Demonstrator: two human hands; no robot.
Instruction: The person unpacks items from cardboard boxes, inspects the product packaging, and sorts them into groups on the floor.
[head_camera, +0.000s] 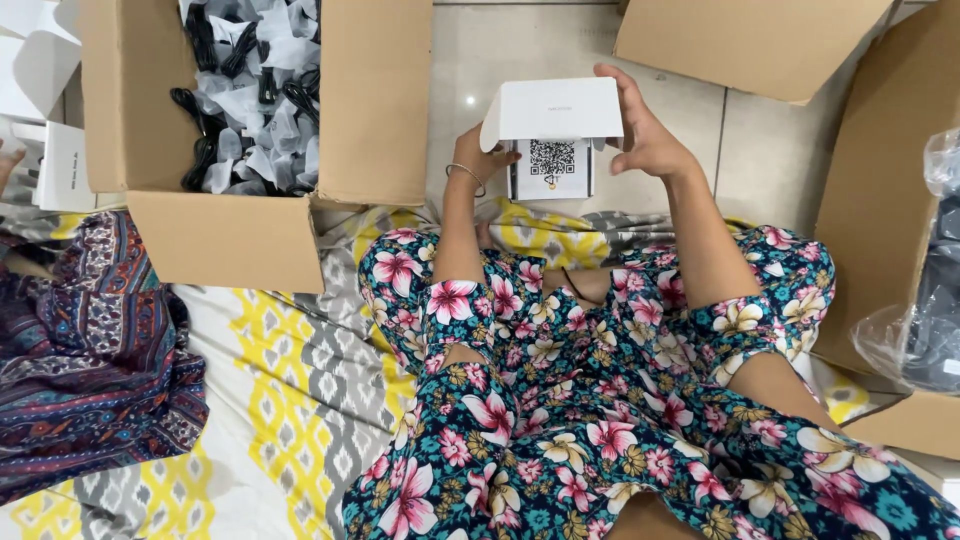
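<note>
Top centre of the frame, both hands are working a small white box (553, 140). The left hand (484, 152) is gripping its left edge, fingers curled round the side with the thumb in front, a thin bangle (466, 173) sitting on the wrist. The right hand (640, 128) is clamping the right edge, fingers reaching over the top of the raised lid, which looks like a way of keeping the flap up. That is leaving the inside open to view, where a white card with a square black code is showing. The box is being held in the air above the tiled floor (470, 60), just beyond the knees, in flowered trousers (560, 400).

Upper left, a big cardboard box (230, 235) is standing open within reach, packed with black cables (205, 60) in pale wrapping. Another cardboard box (880, 200) is sitting at the right edge with dark bagged goods inside. A yellow and grey patterned sheet (280, 400) is covering the floor underneath, and at the far left someone else's patterned clothing (90, 340) is showing.
</note>
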